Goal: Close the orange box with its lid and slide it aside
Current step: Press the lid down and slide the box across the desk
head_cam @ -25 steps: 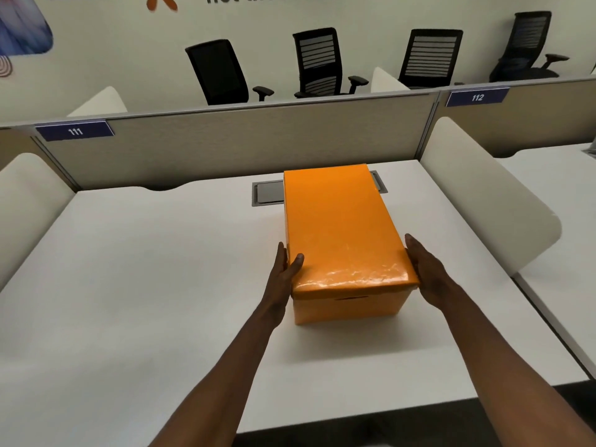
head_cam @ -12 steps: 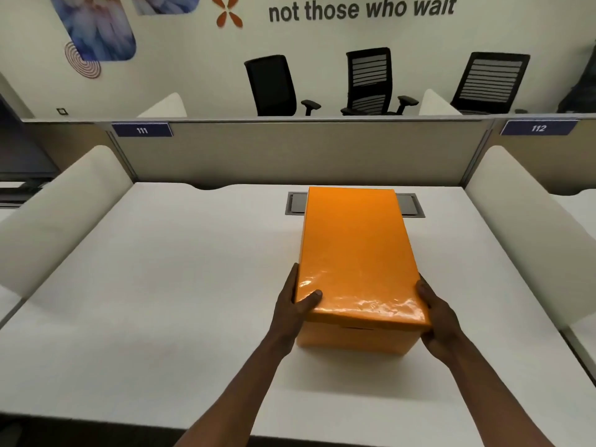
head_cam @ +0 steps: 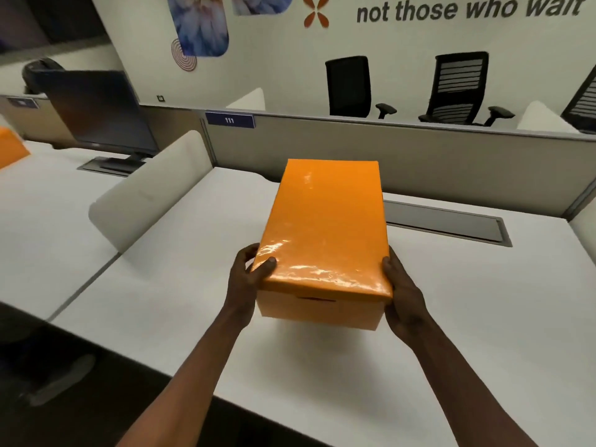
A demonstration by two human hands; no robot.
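Note:
An orange box stands on the white desk with its glossy orange lid seated on top. My left hand grips the box's near left corner, thumb resting on the lid. My right hand presses against the near right corner, fingers along the side. The box sits left of the desk's middle, its far end near the partition.
A grey cable hatch lies in the desk right of the box. A white curved divider stands to the left, a grey partition behind. The neighbouring desk holds a monitor and another orange object.
The box has moved left across the desk, off the cable hatch, with both hands still on its near corners. The camera view has turned to the left.

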